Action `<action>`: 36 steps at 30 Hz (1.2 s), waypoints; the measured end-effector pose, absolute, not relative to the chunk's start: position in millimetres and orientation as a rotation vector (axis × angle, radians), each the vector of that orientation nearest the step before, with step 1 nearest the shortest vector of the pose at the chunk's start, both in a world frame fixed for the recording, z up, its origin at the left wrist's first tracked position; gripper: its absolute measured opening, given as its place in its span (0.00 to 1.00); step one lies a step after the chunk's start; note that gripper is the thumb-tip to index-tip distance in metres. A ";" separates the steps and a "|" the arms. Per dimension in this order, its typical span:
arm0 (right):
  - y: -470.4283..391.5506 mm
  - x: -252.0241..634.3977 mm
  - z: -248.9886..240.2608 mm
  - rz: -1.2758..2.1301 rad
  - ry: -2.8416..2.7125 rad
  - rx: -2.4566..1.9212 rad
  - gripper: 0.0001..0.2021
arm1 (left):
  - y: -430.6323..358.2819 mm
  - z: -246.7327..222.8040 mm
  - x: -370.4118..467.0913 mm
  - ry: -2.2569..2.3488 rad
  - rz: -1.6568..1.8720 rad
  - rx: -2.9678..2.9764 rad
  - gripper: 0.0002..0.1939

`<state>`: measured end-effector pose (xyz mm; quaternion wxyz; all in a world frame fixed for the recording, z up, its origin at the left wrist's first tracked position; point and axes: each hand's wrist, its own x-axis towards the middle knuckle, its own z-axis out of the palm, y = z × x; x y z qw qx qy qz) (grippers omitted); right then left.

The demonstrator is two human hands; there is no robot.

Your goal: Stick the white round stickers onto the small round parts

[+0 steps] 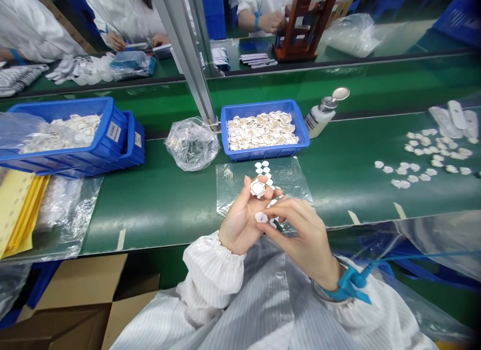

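Note:
Palm up, my left hand [240,222] grips a small round white plastic part [257,188] with little tabs on its rim, between thumb and fingers. My right hand [300,227] pinches a second small white piece [261,217] with a faint dark mark, just over the left palm. Beneath both hands a clear plastic bag [229,182] lies flat on the green bench, with white discs [265,164] spread on it in rows. Behind it stands a blue bin [263,152] filled with similar round parts. A blue strap [349,285] circles my right wrist.
Blue bins [101,149] of white parts stand left, near yellow envelopes [22,209]. A bundled clear bag [192,144] sits by a metal post [188,54]. A dispenser bottle [319,117] stands right of the middle bin. Loose white parts [432,149] lie right. Co-workers sit opposite.

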<state>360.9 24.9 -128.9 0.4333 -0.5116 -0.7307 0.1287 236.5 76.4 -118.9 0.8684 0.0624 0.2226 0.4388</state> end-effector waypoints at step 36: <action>53.0 385.8 -79.9 0.312 -2.047 -1.093 0.07 | 63.8 -108.0 229.3 0.795 0.903 0.686 0.24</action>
